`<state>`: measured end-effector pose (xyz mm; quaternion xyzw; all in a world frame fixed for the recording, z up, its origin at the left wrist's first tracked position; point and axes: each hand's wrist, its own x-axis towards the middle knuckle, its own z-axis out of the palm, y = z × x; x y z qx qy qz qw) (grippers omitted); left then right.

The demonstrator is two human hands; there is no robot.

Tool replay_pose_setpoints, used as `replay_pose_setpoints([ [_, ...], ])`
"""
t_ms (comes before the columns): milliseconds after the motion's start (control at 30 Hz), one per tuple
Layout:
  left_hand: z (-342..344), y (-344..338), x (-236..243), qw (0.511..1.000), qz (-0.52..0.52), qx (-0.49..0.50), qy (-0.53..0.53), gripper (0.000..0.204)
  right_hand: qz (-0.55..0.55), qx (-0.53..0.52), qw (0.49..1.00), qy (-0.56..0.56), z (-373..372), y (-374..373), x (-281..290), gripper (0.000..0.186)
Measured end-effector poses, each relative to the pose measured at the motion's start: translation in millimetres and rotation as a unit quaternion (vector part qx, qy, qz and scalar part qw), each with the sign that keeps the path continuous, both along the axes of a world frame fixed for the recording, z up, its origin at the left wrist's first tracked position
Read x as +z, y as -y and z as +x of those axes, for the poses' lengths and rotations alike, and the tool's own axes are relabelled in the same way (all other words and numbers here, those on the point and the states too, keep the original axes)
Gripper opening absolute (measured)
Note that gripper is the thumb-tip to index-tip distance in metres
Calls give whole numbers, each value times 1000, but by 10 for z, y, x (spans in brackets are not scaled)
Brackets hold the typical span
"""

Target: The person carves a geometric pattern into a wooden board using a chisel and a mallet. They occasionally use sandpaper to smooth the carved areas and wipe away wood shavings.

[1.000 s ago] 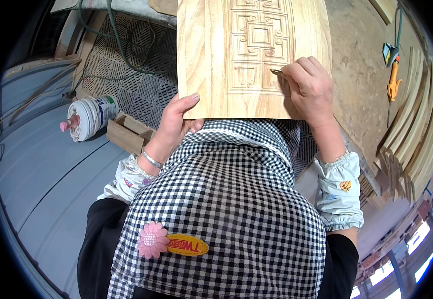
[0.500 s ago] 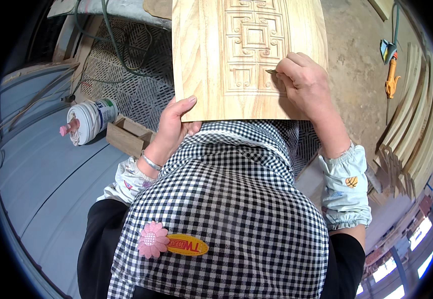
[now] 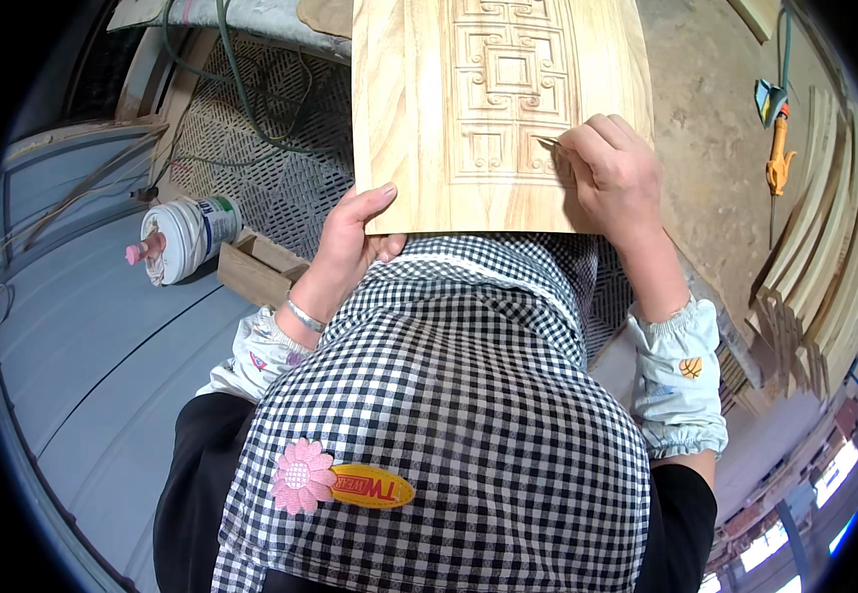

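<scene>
- The carved wooden panel (image 3: pixel 449 119) is lying propped against the person's checked apron (image 3: pixel 449 395), its lower edge resting at the lap.
- The left hand (image 3: pixel 355 237) is gripping the panel's lower left corner, thumb lying on the face.
- The right hand (image 3: pixel 612 173) is closed around a thin metal tool (image 3: pixel 550 144), its tip touching the carved fretwork.
- A white tub (image 3: pixel 184 235) is lying on its side beside a small wooden box (image 3: pixel 256 272), off to the left.

1 carved wooden panel (image 3: pixel 498 109), 2 hands, left hand (image 3: pixel 355 232), right hand (image 3: pixel 614 178), 1 white tub (image 3: pixel 184 235), 1 orange-handled tool (image 3: pixel 777 148), 1 small wooden box (image 3: pixel 259 269)
</scene>
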<state>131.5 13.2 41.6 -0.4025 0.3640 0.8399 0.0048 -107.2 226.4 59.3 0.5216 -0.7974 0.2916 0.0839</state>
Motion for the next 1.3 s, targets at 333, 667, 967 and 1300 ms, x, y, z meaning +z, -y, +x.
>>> replay_pose_setpoints([
  [333,21,4,-69,1000,-9,0,-1,47,1,15,1000,19,-46,70,41,12],
  [667,33,-83,37,996,-11,60,69,40,48,67,992,99,-47,2,279,14],
  [967,-44,17,144,963,-98,-247,32,44,-63,-335,940,21,-926,-1088,82,7],
  [1300,-861,-415,281,672,-334,-660,-32,54,19,-390,919,-49,-1590,-1249,-195,17],
])
